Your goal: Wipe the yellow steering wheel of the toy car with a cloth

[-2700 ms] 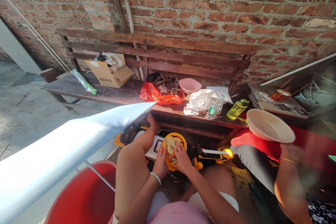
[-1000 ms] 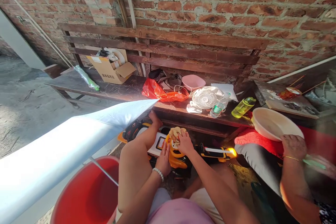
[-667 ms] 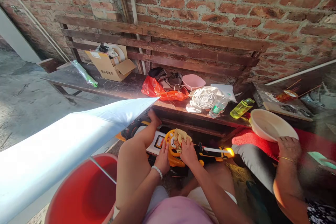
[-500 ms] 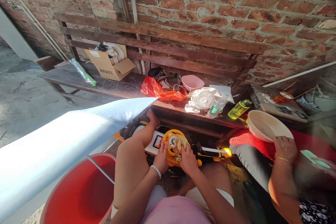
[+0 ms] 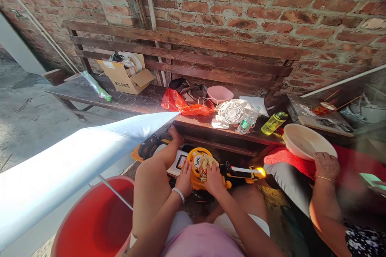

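Observation:
Between my legs is a yellow and white ride-on toy car (image 5: 174, 160) with a yellow steering wheel (image 5: 194, 153). My left hand (image 5: 185, 179) is at the wheel's lower left rim, holding it with fingers pointing up along the edge; a beaded bracelet is on that wrist. In my right hand (image 5: 214, 178) is a bunched tan cloth (image 5: 208, 163), pressed against the right side of the wheel. The cloth covers part of the wheel and some fingertips.
A red bucket (image 5: 99, 221) and a pale blue sheet (image 5: 90, 152) are on the left. Behind, a wooden bench (image 5: 141, 106) bears a cardboard box (image 5: 122, 78), a fan (image 5: 231, 113) and bottles. At right, another person's hand (image 5: 326, 165) touches a cream basin (image 5: 301, 140).
My view has shifted slightly. Both hands stay at the wheel, and the cloth has hardly moved. At the right, the other person's green object has moved rightward.

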A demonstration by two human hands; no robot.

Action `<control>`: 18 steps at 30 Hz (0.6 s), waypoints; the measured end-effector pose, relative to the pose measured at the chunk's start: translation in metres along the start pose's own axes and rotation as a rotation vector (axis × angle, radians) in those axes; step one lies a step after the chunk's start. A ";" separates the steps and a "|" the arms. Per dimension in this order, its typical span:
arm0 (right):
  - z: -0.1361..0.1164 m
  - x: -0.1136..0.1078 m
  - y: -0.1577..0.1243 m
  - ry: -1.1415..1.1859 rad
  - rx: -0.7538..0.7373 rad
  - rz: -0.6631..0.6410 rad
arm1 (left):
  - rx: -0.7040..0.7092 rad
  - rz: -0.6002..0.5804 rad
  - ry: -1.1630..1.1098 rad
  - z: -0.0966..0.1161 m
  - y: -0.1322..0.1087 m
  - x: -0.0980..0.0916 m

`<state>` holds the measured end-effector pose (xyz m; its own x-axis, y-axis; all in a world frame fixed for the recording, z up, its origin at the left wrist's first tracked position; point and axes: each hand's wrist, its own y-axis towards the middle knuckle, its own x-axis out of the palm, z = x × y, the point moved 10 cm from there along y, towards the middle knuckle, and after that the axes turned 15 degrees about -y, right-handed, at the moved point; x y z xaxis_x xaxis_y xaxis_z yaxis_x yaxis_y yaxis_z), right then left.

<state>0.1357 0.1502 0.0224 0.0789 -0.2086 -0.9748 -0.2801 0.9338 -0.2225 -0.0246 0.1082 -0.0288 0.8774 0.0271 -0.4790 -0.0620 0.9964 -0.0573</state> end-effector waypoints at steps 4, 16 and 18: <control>0.001 0.006 -0.002 0.059 -0.005 0.048 | -0.044 -0.020 0.080 0.002 -0.001 -0.002; -0.006 -0.010 -0.008 -0.123 -0.006 -0.118 | -0.240 -0.157 0.419 0.037 -0.006 -0.009; -0.006 -0.012 -0.007 -0.123 -0.007 -0.131 | -0.266 -0.177 0.449 0.041 -0.006 -0.010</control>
<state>0.1314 0.1442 0.0353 0.2317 -0.2909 -0.9283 -0.2665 0.8988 -0.3481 -0.0140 0.1055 0.0121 0.6002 -0.2339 -0.7649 -0.1011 0.9264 -0.3626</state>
